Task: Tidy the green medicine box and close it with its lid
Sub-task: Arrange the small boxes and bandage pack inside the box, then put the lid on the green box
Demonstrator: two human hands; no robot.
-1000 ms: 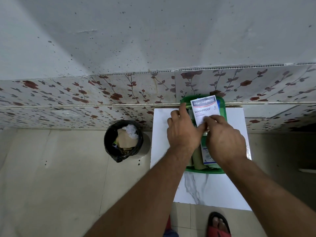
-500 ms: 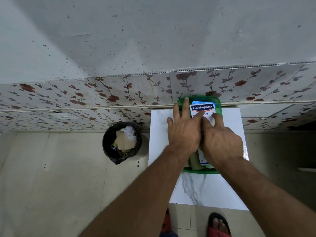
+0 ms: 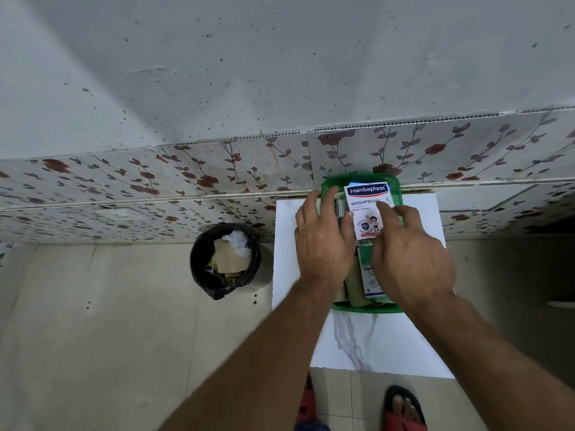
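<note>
The green medicine box stands open on a white marble-patterned table against the tiled wall. A white and blue Hansaplast plaster packet lies flat on the contents at the far end. My right hand has its fingertips on the packet's right edge. My left hand spreads over the box's left side, with its thumb against the packet's left edge. Beige rolls and a white carton fill the near end. Both hands hide the middle of the box.
A black-lined waste bin with paper and plastic in it stands on the floor left of the table. The flower-patterned wall tiles run right behind the box. My feet in red sandals are at the table's near edge.
The packet went from upright in both hands to lying flat in the box. My hands then slid back toward me, uncovering more of its front.
</note>
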